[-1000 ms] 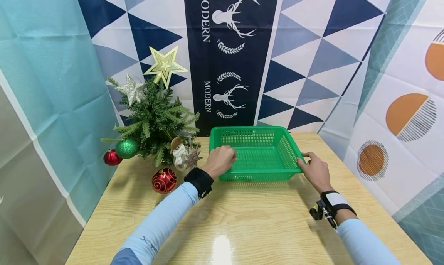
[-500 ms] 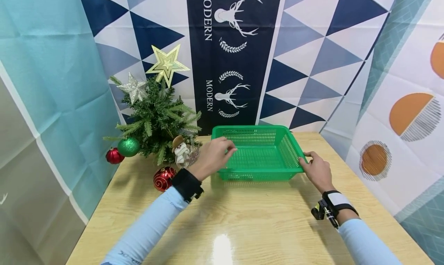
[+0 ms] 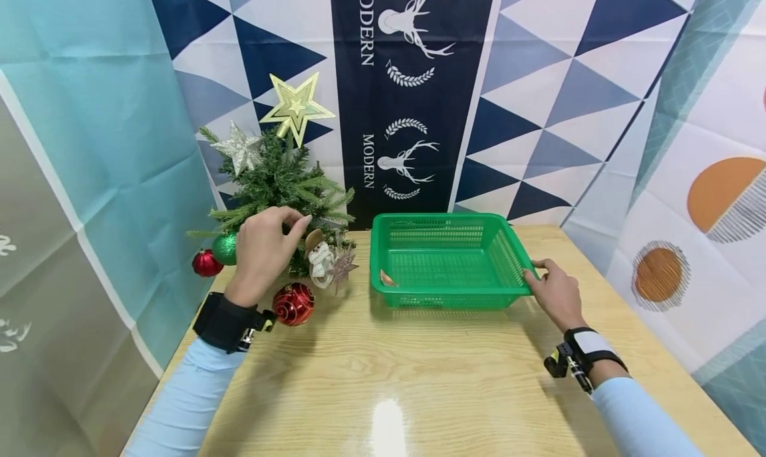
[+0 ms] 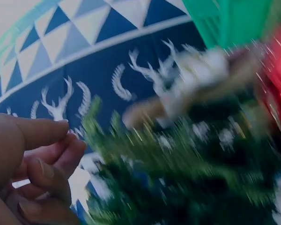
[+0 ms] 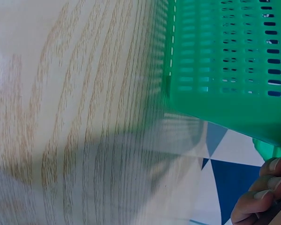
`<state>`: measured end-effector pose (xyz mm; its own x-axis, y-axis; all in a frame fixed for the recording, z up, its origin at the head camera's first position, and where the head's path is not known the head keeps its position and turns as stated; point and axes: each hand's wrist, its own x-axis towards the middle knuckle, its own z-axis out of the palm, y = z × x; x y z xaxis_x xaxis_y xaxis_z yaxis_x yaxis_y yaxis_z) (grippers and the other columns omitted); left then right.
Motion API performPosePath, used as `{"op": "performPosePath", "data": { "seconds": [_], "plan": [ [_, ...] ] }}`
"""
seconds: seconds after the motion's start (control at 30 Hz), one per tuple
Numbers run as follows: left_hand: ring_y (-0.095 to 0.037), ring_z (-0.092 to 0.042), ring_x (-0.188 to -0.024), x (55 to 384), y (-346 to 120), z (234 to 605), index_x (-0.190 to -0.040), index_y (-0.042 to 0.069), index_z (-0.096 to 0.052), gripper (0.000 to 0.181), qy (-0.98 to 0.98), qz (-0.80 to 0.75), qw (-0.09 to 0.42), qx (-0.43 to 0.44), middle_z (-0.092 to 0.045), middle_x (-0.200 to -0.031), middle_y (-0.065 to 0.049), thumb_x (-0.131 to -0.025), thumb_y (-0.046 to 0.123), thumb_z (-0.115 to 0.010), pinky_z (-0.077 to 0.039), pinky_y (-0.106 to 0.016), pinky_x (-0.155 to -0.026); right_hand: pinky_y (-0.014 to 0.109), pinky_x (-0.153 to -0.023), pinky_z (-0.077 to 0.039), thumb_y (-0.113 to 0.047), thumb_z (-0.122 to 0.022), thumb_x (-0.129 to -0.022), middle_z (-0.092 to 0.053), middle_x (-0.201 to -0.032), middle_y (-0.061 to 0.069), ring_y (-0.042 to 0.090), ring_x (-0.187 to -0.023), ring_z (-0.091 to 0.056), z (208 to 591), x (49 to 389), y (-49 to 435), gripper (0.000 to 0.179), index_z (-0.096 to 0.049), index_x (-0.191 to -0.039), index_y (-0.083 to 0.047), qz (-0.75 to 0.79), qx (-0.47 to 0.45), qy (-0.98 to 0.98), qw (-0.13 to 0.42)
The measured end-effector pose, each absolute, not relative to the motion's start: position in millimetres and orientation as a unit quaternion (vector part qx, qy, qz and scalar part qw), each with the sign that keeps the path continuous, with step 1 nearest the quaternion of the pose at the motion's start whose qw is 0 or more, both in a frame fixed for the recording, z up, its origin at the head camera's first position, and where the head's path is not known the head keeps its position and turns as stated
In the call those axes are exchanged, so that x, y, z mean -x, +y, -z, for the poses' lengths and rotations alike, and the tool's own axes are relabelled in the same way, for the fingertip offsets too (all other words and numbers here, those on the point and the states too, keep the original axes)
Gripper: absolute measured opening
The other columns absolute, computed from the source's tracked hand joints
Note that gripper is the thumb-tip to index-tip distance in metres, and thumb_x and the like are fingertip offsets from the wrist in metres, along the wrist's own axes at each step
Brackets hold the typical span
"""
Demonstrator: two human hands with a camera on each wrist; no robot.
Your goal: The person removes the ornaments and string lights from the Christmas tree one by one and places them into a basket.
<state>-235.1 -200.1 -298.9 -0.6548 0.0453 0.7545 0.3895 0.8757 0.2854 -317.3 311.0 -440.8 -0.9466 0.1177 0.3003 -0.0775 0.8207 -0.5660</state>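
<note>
While your left hand (image 3: pixel 263 254), loosely curled and empty, hovers before the tree (image 3: pixel 284 177) at the frame's left, "MODERN" reads twice, sideways, on the dark panel (image 3: pixel 413 101) at upper centre. Right of centre sits the green basket (image 3: pixel 455 290), its rim gripped by your right hand (image 3: pixel 558 296).

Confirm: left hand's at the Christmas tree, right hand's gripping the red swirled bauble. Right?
Wrong on the right hand: it grips the right-hand end of the green perforated basket, not the red swirled bauble, as the head view shows. The left hand at the Christmas tree stands.
</note>
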Motion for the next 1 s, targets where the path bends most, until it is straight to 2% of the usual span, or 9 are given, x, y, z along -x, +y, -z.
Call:
{"op": "performPosePath", "data": {
  "seconds": [0.27,0.37,0.53,0.73,1.0],
  "plan": [
    [-0.019,-0.039,-0.043,245.3,-210.4,311.8,-0.094,0.005,-0.082,0.027,-0.912,0.197,0.354,0.064,-0.067,-0.068,-0.008,-0.099,0.031,-0.072,-0.023,-0.033,-0.046,0.033,-0.045,-0.036,-0.032,-0.056,-0.104,-0.061,-0.069,0.01,0.02,-0.05,-0.05,444.5,316.9,315.3,0.05,-0.058,-0.134,0.007,-0.298,0.007,-0.939,0.172],
    [-0.019,-0.042,-0.044,248.4,-208.9,313.9,-0.096,0.006,-0.082,0.026,-0.913,0.198,0.351,0.057,-0.069,-0.07,-0.009,-0.1,0.029,-0.071,-0.024,-0.033,-0.046,0.032,-0.045,-0.036,-0.032,-0.057,-0.104,-0.061,-0.068,0.01,0.019,-0.05,-0.049,445.3,316.9,314.9,0.049,-0.059,-0.134,0.007,-0.296,0.009,-0.939,0.173],
    [-0.023,-0.052,-0.049,252.2,-209.7,313.7,-0.096,0.005,-0.081,0.023,-0.906,0.214,0.364,0.038,-0.073,-0.076,-0.011,-0.1,0.025,-0.071,-0.033,-0.035,-0.048,0.034,-0.047,-0.036,-0.033,-0.057,-0.104,-0.062,-0.07,0.012,0.02,-0.051,-0.048,440.9,317.1,312.4,0.049,-0.059,-0.135,0.005,-0.296,0.005,-0.938,0.177],
    [-0.022,-0.048,-0.049,252.1,-210.8,310.6,-0.1,0.004,-0.081,0.023,-0.897,0.246,0.366,0.044,-0.075,-0.082,-0.013,-0.101,0.023,-0.069,-0.032,-0.036,-0.053,0.034,-0.047,-0.037,-0.035,-0.056,-0.104,-0.064,-0.074,0.014,0.02,-0.052,-0.05,438.8,317.5,310.7,0.052,-0.059,-0.136,0.005,-0.297,0.014,-0.939,0.172],
    [-0.024,-0.051,-0.057,249.4,-206.7,303.9,-0.1,0.004,-0.079,0.022,-0.879,0.261,0.394,0.067,-0.073,-0.083,-0.013,-0.102,0.022,-0.068,-0.036,-0.037,-0.059,0.034,-0.047,-0.037,-0.034,-0.056,-0.104,-0.065,-0.074,0.014,0.021,-0.052,-0.052,440.9,315.8,311.6,0.052,-0.058,-0.136,0.007,-0.302,0.013,-0.938,0.168]
  ]
}}
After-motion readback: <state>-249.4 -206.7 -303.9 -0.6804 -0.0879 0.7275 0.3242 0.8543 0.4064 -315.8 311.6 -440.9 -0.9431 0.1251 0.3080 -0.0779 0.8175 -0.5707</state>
